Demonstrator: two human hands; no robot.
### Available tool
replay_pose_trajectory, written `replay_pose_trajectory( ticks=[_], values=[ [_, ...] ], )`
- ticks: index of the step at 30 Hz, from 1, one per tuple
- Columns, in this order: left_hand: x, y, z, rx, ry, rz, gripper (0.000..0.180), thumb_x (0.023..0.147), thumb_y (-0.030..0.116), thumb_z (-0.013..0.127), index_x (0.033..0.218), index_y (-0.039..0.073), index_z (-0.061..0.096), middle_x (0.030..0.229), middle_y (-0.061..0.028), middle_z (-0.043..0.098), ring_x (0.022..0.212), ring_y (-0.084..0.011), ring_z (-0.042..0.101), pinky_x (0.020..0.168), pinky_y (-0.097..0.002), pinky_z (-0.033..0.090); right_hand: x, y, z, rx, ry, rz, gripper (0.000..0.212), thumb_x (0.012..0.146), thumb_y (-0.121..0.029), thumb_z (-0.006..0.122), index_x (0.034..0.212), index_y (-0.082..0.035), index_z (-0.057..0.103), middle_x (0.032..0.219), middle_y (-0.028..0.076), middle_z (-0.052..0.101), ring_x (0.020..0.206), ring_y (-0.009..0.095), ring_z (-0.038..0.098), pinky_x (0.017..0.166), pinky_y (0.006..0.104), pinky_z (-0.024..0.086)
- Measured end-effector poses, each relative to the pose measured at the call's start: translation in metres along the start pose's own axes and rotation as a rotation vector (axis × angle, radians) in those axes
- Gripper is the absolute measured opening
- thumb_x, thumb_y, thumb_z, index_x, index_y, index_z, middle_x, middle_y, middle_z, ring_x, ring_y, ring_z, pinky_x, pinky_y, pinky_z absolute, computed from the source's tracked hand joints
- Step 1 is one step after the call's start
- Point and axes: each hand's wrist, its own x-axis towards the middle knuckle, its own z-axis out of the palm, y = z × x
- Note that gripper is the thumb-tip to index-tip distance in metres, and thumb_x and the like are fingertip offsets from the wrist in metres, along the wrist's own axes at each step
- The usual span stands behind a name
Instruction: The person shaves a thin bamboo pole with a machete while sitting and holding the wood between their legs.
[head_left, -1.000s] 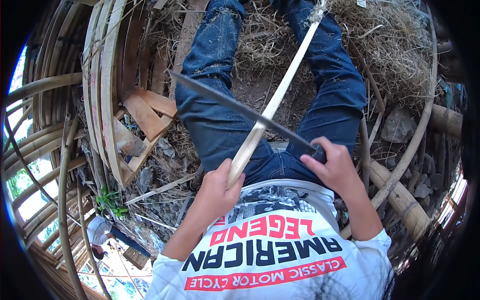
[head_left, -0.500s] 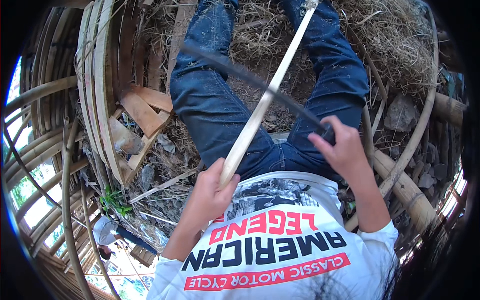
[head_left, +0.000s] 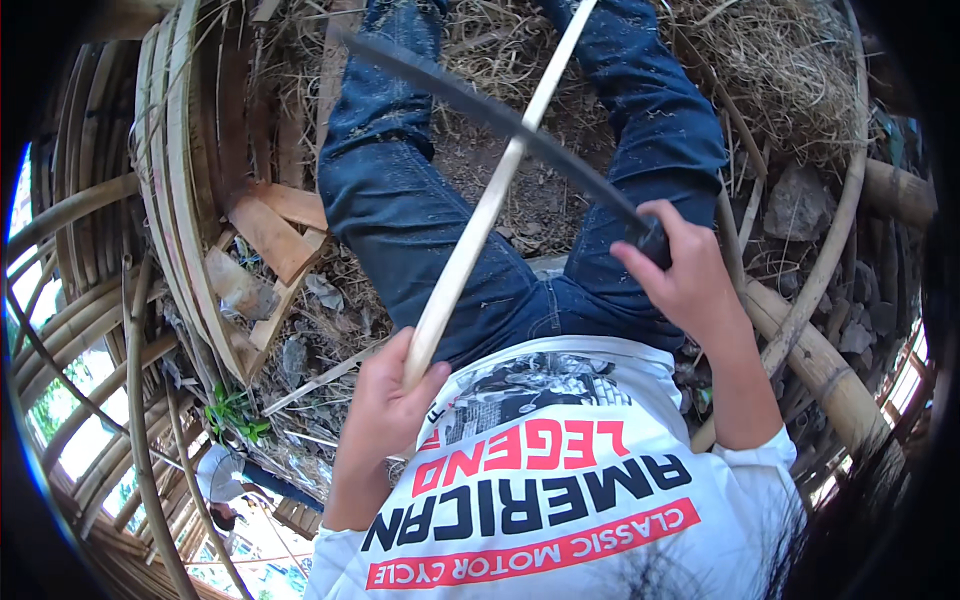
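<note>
My left hand (head_left: 392, 400) is closed round the near end of a long pale wooden stick (head_left: 470, 240). The stick slants up and away between my legs, its far end cut off by the top of the picture. In my right hand (head_left: 688, 270) is the dark handle of a machete, gripped with the thumb along it. The machete's long dark blade (head_left: 450, 90) points to the far left and crosses over the stick, a little beyond its middle. Whether the edge touches the wood I cannot tell.
Curved planks (head_left: 180, 200) and short wood offcuts (head_left: 272, 236) lie at the left. Dry shavings (head_left: 790, 80) are heaped at the far right, near a grey rock (head_left: 800, 203) and thick bamboo poles (head_left: 815, 365). Another person (head_left: 222, 478) is beyond the bamboo slats, lower left.
Both the stick and my left hand have shifted left and slightly nearer to me. The machete blade has moved a little toward the far left, still crossing the stick.
</note>
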Motion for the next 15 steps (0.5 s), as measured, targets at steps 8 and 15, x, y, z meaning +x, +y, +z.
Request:
replay_pose_trajectory(
  ticks=[8,15],
  values=[
    [0.012,0.015,0.011,0.019,-0.020,-0.007,0.017,0.088,0.008,0.066,0.096,-0.002,0.055,0.068,-0.0050,0.048,0.066,-0.0109,0.040,0.058,-0.0291,0.038,-0.030,-0.006,0.020,0.040,-0.153,-0.181,0.038,0.083,-0.028,0.076,0.100,-0.002,0.056,0.067,0.019,0.063,0.063,0.036,0.067,0.054,0.0395,0.051],
    [-0.006,0.003,0.009,0.010,-0.007,-0.019,0.016,0.088,0.009,0.065,0.095,-0.001,0.054,0.066,-0.0063,0.047,0.063,-0.0119,0.042,0.057,-0.0308,0.039,-0.005,0.014,0.007,0.020,0.048,-0.010,0.036,0.084,-0.026,0.075,0.094,0.002,0.056,0.066,0.019,0.064,0.062,0.034,0.068,0.053,0.0366,0.051]
  ],
)
